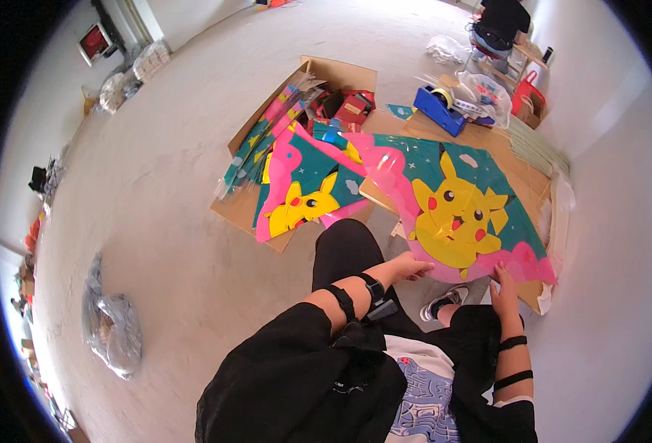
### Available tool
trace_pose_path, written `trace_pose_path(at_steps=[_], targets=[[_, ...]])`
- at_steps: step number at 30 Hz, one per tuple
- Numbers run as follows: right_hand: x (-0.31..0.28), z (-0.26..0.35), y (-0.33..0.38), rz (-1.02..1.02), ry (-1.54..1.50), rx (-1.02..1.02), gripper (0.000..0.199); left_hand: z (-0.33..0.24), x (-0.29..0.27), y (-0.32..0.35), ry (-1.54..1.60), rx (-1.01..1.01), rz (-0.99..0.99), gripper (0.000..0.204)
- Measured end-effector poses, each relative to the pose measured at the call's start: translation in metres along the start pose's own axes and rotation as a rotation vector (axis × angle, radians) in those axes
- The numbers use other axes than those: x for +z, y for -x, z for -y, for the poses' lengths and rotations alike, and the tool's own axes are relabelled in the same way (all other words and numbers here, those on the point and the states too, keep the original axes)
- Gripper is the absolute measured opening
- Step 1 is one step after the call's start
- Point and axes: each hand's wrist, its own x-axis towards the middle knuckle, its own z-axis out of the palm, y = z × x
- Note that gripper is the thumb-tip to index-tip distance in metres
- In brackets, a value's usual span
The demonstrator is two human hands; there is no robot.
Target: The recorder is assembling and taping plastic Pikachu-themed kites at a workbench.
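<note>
Left hand (412, 266) and right hand (503, 289) lie flat, fingers spread, pinning the kite's (459, 207) near edge, gripping nothing. Thin film could crease or tear if dragged across the cardboard (529, 181).

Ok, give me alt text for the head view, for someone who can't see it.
Both hands, left and right, press the near edge of a pink and teal kite with a yellow cartoon figure, lying on cardboard. A box of more kites sits behind.

One head-worn fisheye looks steeply down, close over lap and floor
</note>
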Motion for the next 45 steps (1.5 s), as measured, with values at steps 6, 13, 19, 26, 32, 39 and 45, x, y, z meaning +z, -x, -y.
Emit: trace_pose_path(at_steps=[6,13,19,26,32,39,45], targets=[[-0.007,0.014,-0.017,-0.012,0.107,0.056,0.049,-0.002,-0.002,0.002,-0.083,0.005,-0.009,0.028],[-0.005,0.047,-0.051,0.005,0.317,0.167,0.049,0.003,-0.016,0.009,-0.099,0.128,-0.018,0.029],[0.003,0.08,-0.075,-0.017,0.21,0.049,0.059,-0.012,-0.012,0.011,-0.129,0.165,0.036,0.032],[0.055,0.084,-0.083,0.008,0.247,0.038,0.06,0.001,-0.038,0.0,-0.211,0.097,0.012,0.028],[0.038,0.082,-0.071,-0.066,0.279,0.117,0.059,-0.008,-0.021,-0.004,-0.145,0.0,0.096,0.029],[0.025,0.113,-0.108,0.029,0.124,0.31,0.055,-0.014,-0.015,0.016,-0.199,-0.071,-0.094,0.031],[0.056,0.099,-0.145,-0.212,0.171,0.01,0.064,-0.064,-0.039,0.056,-0.813,0.117,-0.112,0.039]])
